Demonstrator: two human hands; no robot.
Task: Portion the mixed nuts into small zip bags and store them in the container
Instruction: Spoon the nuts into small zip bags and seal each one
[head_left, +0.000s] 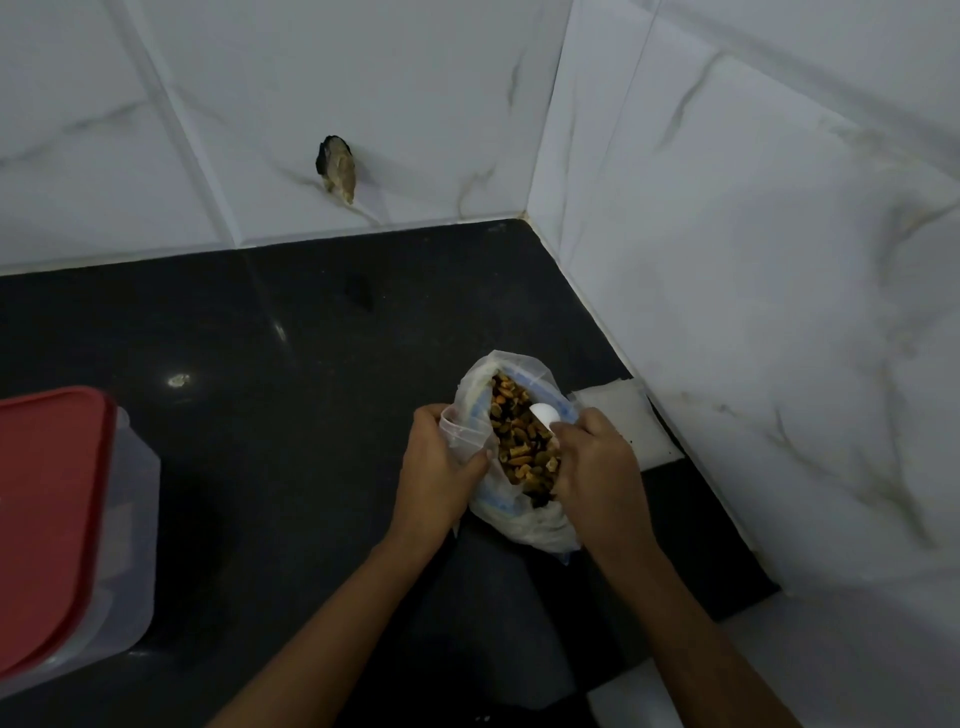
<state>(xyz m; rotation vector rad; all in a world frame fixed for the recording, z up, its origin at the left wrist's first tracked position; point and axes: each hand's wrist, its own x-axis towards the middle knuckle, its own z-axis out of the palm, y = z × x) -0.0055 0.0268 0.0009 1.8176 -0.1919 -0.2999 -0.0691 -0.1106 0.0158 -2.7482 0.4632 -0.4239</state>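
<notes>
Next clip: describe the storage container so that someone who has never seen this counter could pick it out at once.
Start at the dark countertop below the white tiled wall and follow it to the far left edge of the view. The storage container stands there, a clear plastic box closed by a red lid. It is the only rigid, red-topped thing, well apart from the soft nut bag in the hands.

Both forearms bare, reaching up-frame from the bottom edge, converging twd centre. Left hand (436, 462): wrist straight, fingers curled, thumb pointing right, grip closed on a small clear zip bag (460, 434). Right hand (597, 467): knuckles up, fingers bent down and pinched round a white spoon (545, 414). Hands near each other, not touching.
</notes>
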